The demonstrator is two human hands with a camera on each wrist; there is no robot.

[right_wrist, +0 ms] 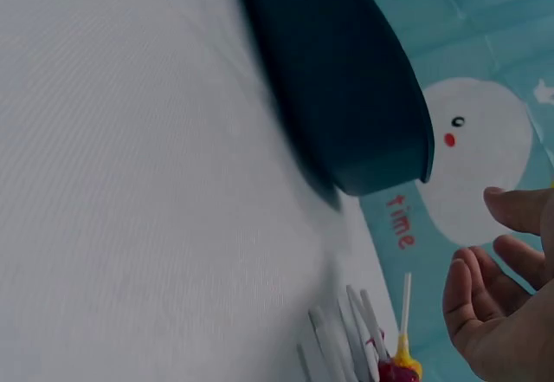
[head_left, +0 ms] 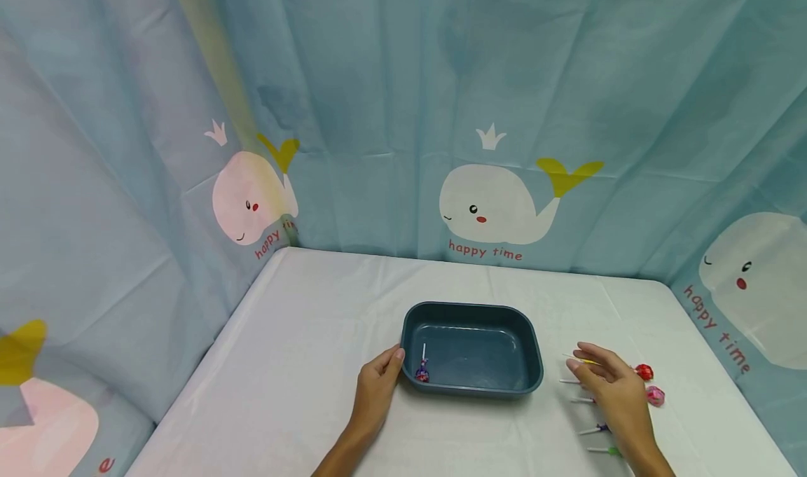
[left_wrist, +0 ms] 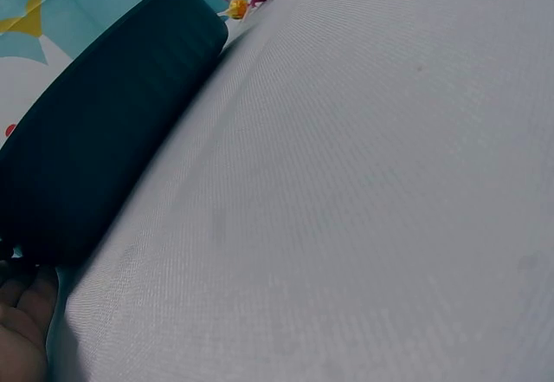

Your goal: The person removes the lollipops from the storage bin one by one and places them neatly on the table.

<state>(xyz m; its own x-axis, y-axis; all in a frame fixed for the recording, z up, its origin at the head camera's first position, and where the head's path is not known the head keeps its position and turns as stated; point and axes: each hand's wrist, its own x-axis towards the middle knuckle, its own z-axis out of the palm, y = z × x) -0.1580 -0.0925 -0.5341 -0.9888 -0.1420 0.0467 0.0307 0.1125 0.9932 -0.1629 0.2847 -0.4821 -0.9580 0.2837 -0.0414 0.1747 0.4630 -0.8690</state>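
Note:
A dark blue rectangular plastic bin (head_left: 471, 390) stands on the table. One lollipop (head_left: 422, 373) in a purple-and-red wrapper lies in its left front corner, stick pointing away. My left hand (head_left: 375, 387) holds the bin's left end, thumb at the rim and fingers against the outer wall (left_wrist: 112, 122). Over a row of lollipops to the right of the bin hovers my right hand (head_left: 616, 393), fingers loosely bent and holding nothing. It partly hides the row; a red lollipop (head_left: 644, 372), a pink lollipop (head_left: 656, 396) and a green lollipop (head_left: 614, 452) show around it.
A white cloth covers the table (head_left: 284, 365). Blue curtains (head_left: 378, 113) printed with whales and crowns hang behind it and along both sides. The lollipop sticks in the row point left, toward the bin.

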